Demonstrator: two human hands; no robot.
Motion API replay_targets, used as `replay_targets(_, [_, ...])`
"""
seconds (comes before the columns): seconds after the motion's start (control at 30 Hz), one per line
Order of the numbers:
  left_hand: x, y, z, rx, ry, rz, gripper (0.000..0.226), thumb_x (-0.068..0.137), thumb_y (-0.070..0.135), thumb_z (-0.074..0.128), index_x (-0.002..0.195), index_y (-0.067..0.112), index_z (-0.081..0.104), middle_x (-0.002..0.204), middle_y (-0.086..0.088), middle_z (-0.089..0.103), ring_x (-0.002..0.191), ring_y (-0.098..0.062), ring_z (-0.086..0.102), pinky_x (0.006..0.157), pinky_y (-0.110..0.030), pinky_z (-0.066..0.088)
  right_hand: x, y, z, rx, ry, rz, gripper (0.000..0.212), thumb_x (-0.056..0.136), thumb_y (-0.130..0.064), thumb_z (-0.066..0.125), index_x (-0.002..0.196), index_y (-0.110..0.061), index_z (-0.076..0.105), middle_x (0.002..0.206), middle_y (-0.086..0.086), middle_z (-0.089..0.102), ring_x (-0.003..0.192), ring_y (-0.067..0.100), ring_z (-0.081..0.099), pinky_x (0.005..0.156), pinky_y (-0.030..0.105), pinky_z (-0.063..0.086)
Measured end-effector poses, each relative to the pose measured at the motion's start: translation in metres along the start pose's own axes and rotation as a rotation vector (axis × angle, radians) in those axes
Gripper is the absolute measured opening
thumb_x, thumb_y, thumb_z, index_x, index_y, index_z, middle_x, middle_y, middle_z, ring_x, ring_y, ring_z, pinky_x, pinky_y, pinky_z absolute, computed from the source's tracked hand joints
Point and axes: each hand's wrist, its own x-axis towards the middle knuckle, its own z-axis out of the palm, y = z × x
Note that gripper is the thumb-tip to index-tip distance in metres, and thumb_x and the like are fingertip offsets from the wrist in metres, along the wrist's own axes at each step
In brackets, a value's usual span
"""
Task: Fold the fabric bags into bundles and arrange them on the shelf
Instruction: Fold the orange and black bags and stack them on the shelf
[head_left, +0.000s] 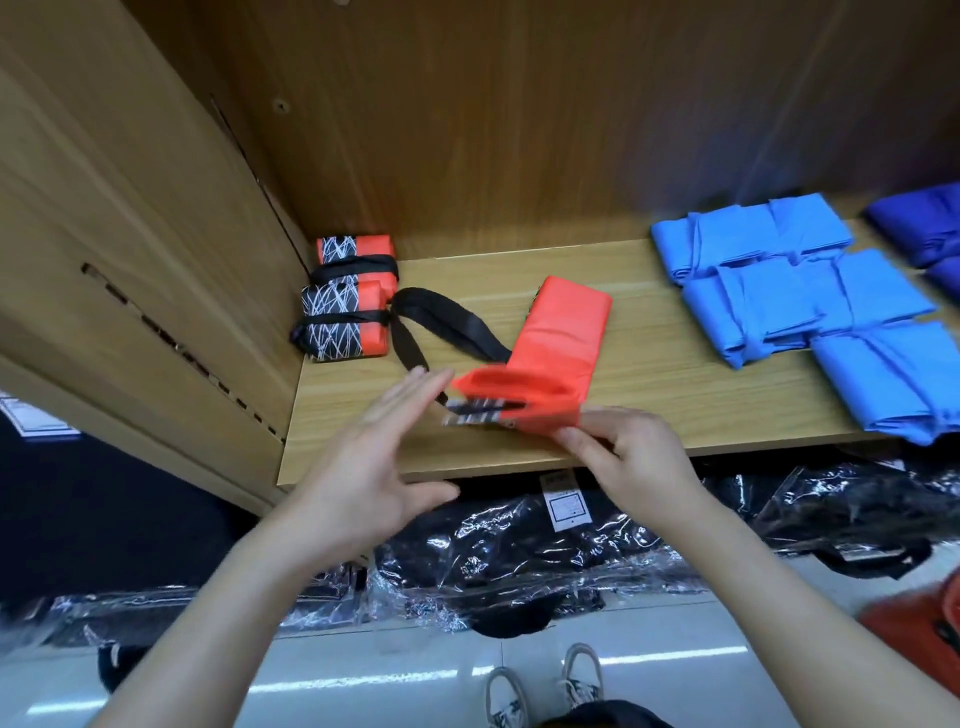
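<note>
Mid-fold at the six-o'clock edge of the wooden shelf (675, 374), the right hand (628, 457) pinches the curled near end of the long orange fabric bag (561, 332), the left hand (374, 452) spread alongside; next, likely rolling it toward twelve o'clock.

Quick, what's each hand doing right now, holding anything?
Left hand: open, fingers straight, holding nothing.
Right hand: fingers curled on the near end of the orange bag.

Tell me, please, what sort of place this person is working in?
Probably a shop or stockroom: a wooden shelf holds rows of folded blue fabric bags and two tied orange-and-black bundles, and black goods in labelled plastic wrap lie below. The right hand pinches an orange bag; the left hand is open.
</note>
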Motion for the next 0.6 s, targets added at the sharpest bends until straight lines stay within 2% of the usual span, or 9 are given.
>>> replay_targets(0.03, [0.01,0.004,0.008,0.011,0.028,0.014,0.086,0.078,0.035,0.076,0.145,0.046,0.024,0.143,0.036,0.005,0.134,0.019,0.006,0.108,-0.006,0.003,0.0,0.0,-0.001,0.058,-0.008,0.045,0.059,0.085,-0.065,0.042,0.084,-0.016,0.075,0.088,-0.002,0.075,0.086,0.016,0.068,0.077,0.034,0.053])
replay_targets(0.1, [0.03,0.01,0.025,-0.014,0.075,0.014,0.061,0.086,0.042,0.067,0.14,0.025,0.046,0.139,0.022,0.033,0.132,0.004,0.033,0.111,-0.014,0.024,0.0,0.001,-0.003,0.162,-0.04,0.138,0.073,0.084,-0.073,0.043,0.084,-0.006,0.07,0.081,0.006,0.073,0.077,0.023,0.066,0.076,0.043,0.053])
replay_targets(0.17, [0.044,0.01,0.039,-0.111,0.15,-0.03,0.037,0.091,0.044,0.059,0.115,0.016,0.062,0.115,0.009,0.065,0.105,-0.013,0.061,0.093,-0.03,0.048,-0.005,-0.001,-0.006,0.25,-0.057,0.194,0.074,0.083,-0.074,0.046,0.082,-0.003,0.067,0.076,0.012,0.068,0.071,0.023,0.061,0.075,0.044,0.05])
replay_targets(0.23, [0.052,0.011,0.048,-0.114,0.194,-0.063,0.027,0.094,0.044,0.055,0.09,0.017,0.059,0.078,0.005,0.064,0.077,-0.019,0.06,0.072,-0.037,0.049,-0.007,-0.006,-0.01,0.368,-0.033,0.238,0.051,0.088,-0.059,0.057,0.084,-0.01,0.07,0.073,0.005,0.069,0.072,0.013,0.064,0.075,0.036,0.05])
replay_targets(0.3, [0.054,0.015,0.056,-0.101,0.199,-0.075,0.026,0.095,0.042,0.054,0.079,0.023,0.051,0.07,0.004,0.06,0.071,-0.021,0.058,0.068,-0.039,0.047,-0.005,-0.014,-0.012,0.511,0.024,0.29,0.019,0.09,-0.035,0.066,0.094,-0.016,0.068,0.079,-0.003,0.075,0.08,0.01,0.07,0.08,0.03,0.053])
replay_targets(0.37, [0.054,0.021,0.063,-0.085,0.221,-0.092,0.026,0.096,0.042,0.053,0.086,0.018,0.057,0.074,0.001,0.065,0.074,-0.022,0.06,0.07,-0.04,0.048,0.001,-0.015,-0.011,0.474,0.101,0.323,0.015,0.087,-0.027,0.071,0.092,-0.019,0.059,0.076,-0.002,0.074,0.073,0.013,0.071,0.076,0.033,0.055])
replay_targets(0.47, [0.057,0.029,0.072,-0.041,0.283,-0.159,0.031,0.096,0.042,0.054,0.105,0.014,0.061,0.084,-0.005,0.069,0.085,-0.03,0.062,0.072,-0.04,0.047,0.012,-0.012,-0.008,0.279,0.158,0.349,0.023,0.083,-0.031,0.075,0.087,-0.026,0.052,0.073,-0.003,0.07,0.066,0.013,0.067,0.071,0.036,0.055])
replay_targets(0.53, [0.058,0.035,0.073,-0.019,0.321,-0.218,0.036,0.095,0.041,0.055,0.12,0.016,0.057,0.095,-0.008,0.07,0.095,-0.033,0.062,0.075,-0.039,0.047,0.017,-0.012,-0.007,0.103,0.155,0.331,0.025,0.083,-0.036,0.073,0.09,-0.025,0.052,0.073,-0.006,0.066,0.069,0.015,0.065,0.071,0.035,0.051])
replay_targets(0.6, [0.057,0.039,0.074,-0.001,0.35,-0.258,0.046,0.095,0.04,0.056,0.135,0.019,0.048,0.096,-0.008,0.071,0.095,-0.032,0.064,0.075,-0.037,0.044,0.02,-0.014,-0.005,-0.096,0.129,0.295,0.026,0.086,-0.041,0.069,0.092,-0.022,0.051,0.072,-0.007,0.061,0.073,0.02,0.061,0.069,0.034,0.046])
